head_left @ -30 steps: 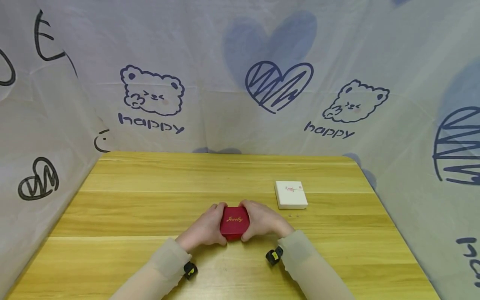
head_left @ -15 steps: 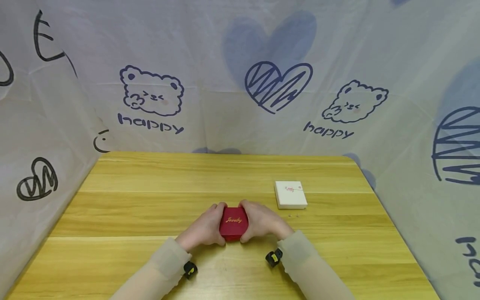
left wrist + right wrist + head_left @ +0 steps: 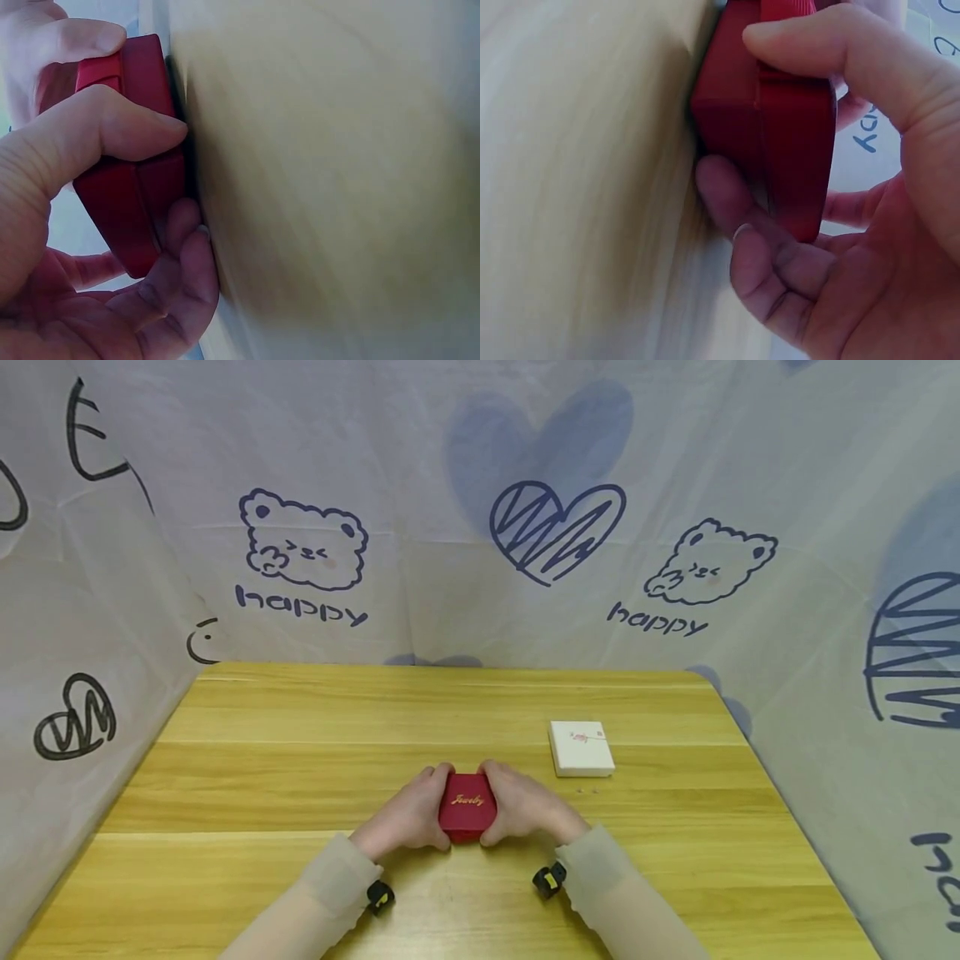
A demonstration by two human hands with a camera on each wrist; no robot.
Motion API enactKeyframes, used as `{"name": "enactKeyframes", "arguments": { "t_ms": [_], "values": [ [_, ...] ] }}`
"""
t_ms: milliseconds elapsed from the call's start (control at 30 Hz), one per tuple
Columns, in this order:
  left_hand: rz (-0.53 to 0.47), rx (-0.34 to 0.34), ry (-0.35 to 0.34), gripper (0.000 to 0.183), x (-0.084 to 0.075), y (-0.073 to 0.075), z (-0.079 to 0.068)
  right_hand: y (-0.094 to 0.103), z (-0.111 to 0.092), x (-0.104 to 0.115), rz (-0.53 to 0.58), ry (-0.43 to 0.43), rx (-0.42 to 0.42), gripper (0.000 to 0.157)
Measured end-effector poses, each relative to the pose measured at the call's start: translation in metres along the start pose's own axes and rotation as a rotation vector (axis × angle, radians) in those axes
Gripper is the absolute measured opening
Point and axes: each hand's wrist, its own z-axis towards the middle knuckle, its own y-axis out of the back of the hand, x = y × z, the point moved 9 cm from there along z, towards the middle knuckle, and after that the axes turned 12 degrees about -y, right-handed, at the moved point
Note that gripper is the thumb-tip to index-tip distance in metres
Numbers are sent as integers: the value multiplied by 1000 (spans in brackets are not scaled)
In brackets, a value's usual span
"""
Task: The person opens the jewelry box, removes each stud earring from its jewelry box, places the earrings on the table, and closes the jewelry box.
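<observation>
A red jewelry box (image 3: 468,803) with gold "Jewelry" lettering on its lid sits between both hands, low over the wooden table. My left hand (image 3: 417,811) grips its left side. In the left wrist view the thumb presses the front of the box (image 3: 120,210) while curled fingers hold the side and back. On the opposite side my right hand (image 3: 522,802) grips it the same way, its thumb on the front face of the box (image 3: 799,150) in the right wrist view. The lid is down, with a seam running round the box.
Behind and to the right of the hands, a flat white box (image 3: 582,749) with small red print lies on the table (image 3: 300,710). Two tiny pieces (image 3: 588,791) lie just in front of it. A printed cloth (image 3: 420,510) hangs behind the table and along its sides.
</observation>
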Motion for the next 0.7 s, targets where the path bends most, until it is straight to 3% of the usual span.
{"name": "enactKeyframes", "arguments": {
  "t_ms": [200, 700],
  "values": [
    [-1, -1, 10, 104, 2, 0, 0, -3, -3, 4, -36, -21, -12, 87],
    [0, 8, 13, 103, -2, 0, -2, 3, 0, 6, -56, 14, -9, 83]
  ]
}}
